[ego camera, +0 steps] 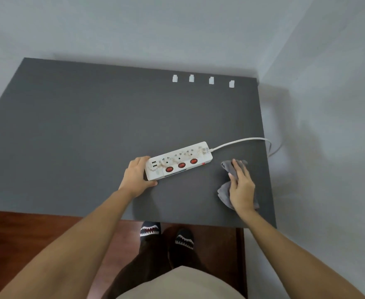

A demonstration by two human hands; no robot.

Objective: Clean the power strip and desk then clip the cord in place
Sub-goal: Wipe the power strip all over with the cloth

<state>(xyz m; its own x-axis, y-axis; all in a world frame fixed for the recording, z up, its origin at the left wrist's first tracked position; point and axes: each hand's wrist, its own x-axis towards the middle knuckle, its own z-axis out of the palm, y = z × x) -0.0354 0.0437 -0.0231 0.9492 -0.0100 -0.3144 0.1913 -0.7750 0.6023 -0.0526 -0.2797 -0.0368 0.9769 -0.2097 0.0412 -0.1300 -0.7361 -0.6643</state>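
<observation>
A white power strip [182,157] with three red switches and brownish smudges lies slanted on the dark grey desk [80,130]. My left hand [137,175] grips its near left end, thumb along the front edge. Its white cord [237,141] runs right and drops over the desk's right edge. My right hand [240,186] lies flat on a crumpled grey cloth [225,190] on the desk, right of the strip and apart from it. Several small white cord clips [211,80] stand in a row near the desk's far edge.
White walls close in behind and to the right of the desk, forming a corner. Below the near edge I see reddish wooden floor and my feet in patterned slippers [150,230].
</observation>
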